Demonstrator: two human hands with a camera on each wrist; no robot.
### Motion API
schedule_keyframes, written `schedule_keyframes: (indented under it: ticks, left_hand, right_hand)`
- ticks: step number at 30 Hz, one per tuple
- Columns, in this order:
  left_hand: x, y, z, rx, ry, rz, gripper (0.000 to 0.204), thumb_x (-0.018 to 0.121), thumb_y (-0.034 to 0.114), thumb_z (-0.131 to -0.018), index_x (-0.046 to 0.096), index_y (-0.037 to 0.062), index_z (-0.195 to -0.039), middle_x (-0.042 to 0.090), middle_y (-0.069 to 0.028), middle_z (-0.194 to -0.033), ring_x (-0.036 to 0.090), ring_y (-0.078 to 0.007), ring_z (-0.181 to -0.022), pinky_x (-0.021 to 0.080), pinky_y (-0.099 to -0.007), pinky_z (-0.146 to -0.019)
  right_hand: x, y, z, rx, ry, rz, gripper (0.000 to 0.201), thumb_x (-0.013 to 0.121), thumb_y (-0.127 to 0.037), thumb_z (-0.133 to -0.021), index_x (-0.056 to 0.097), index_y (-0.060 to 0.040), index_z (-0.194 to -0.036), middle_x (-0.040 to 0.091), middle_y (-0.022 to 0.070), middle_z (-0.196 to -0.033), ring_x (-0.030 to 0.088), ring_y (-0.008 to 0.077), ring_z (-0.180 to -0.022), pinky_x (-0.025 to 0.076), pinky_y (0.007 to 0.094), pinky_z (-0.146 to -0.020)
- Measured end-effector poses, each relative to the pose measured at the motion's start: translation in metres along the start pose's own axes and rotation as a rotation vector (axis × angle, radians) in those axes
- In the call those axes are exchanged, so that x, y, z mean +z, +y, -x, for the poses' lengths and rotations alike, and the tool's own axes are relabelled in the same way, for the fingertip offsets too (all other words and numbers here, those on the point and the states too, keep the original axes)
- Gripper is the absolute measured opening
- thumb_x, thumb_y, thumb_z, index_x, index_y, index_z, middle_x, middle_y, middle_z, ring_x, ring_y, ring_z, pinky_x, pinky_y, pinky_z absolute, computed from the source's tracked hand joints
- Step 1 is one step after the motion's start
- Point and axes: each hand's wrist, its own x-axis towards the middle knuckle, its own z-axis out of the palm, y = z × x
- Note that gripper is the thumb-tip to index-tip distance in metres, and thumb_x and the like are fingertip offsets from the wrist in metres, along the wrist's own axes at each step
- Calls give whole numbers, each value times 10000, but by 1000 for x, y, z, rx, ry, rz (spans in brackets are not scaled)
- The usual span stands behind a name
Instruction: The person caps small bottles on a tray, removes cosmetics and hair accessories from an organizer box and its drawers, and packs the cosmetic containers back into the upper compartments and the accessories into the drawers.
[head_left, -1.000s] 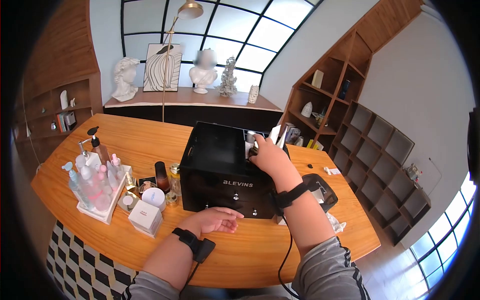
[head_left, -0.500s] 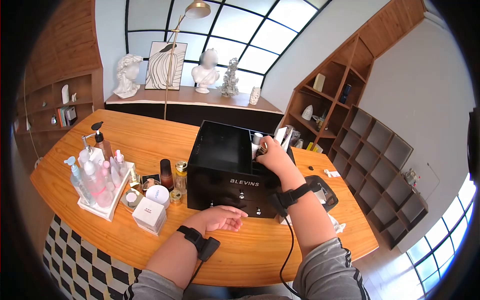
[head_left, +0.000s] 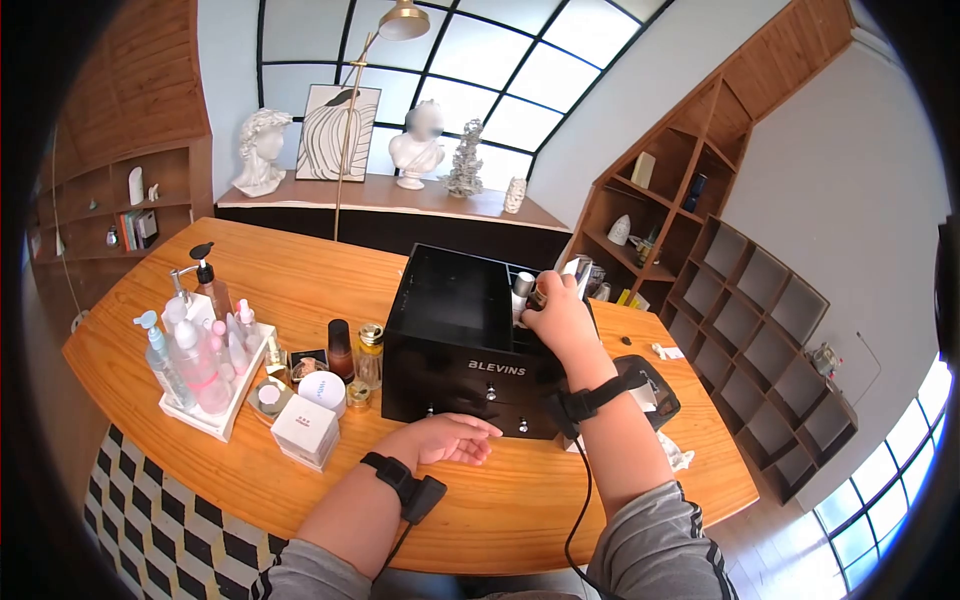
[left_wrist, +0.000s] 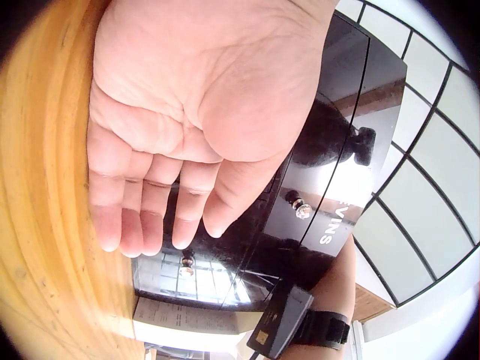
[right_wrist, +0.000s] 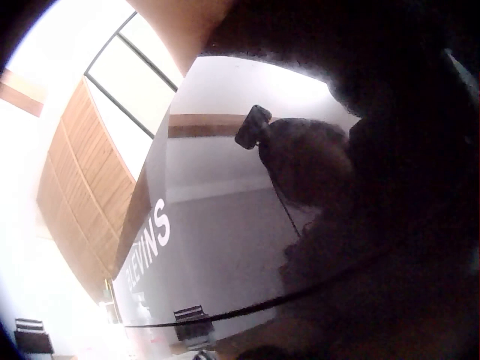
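Note:
A glossy black cosmetics organizer [head_left: 435, 372] lettered BLEVINS stands on the table, its drawers shut. My right hand [head_left: 567, 325] reaches over its right side into the open top compartment. Thumb and fingers there are curled on a small dark item [head_left: 540, 297], mostly hidden by the hand. Just left of the fingertips stands a white bottle with a silver cap [head_left: 523, 284]. My left hand [head_left: 452, 440] lies by the lower front of the organizer, palm bare and fingers loosely extended in the left wrist view. The right wrist view shows mainly the organizer's reflective front [right_wrist: 217, 217].
Left of the organizer stand a brown bottle [head_left: 340, 350], a yellow-capped glass bottle [head_left: 369, 352], a white box [head_left: 306, 430] and a white tray [head_left: 212, 428] of pump bottles. At right lie a dark, clear-lidded container [head_left: 655, 385] and crumpled tissue [head_left: 678, 456].
My right hand has shifted slightly right and back from the silver-capped bottle, with the dark item still at its fingers. The left hand stays put. The head view has swung a little left.

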Motion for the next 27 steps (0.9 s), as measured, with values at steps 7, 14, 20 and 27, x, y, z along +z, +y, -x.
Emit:
schedule_keyframes:
  ticks: [7,14,20,27]
  left_hand:
    - [0,2,1,-2,-14,5,341,557,178,-958,549,11,-1255,639,-95,-980,626,-190,-933,513,-337,-894]
    - [0,0,0,-7,-7,5,335,566,191,-951,567,24,-1242,617,-88,-959,622,-203,-926,523,-356,-893]
    - [2,4,3,-18,9,-10,355,544,165,-964,533,0,-1278,636,-93,-998,629,-197,-958,517,-347,-897]
    - [2,4,3,3,5,2,320,514,115,-971,547,-9,-1264,643,-104,-987,640,-207,-942,532,-340,-877]
  right_hand:
    - [-42,-8,14,-171,326,-171,447,674,-89,-718,515,-59,-1135,507,185,-1109,561,399,-992,485,430,-853]
    - [-110,-24,95,-257,206,-247,421,698,-60,-735,529,-57,-1121,528,137,-1079,591,325,-951,503,366,-791]
    - [-108,-2,165,-215,-94,-214,440,769,-141,-741,541,-59,-1108,529,130,-1091,610,308,-894,518,354,-760]
    - [-70,59,191,34,-362,-112,423,736,-159,-760,537,-56,-1119,523,123,-1094,618,318,-911,526,375,-750]
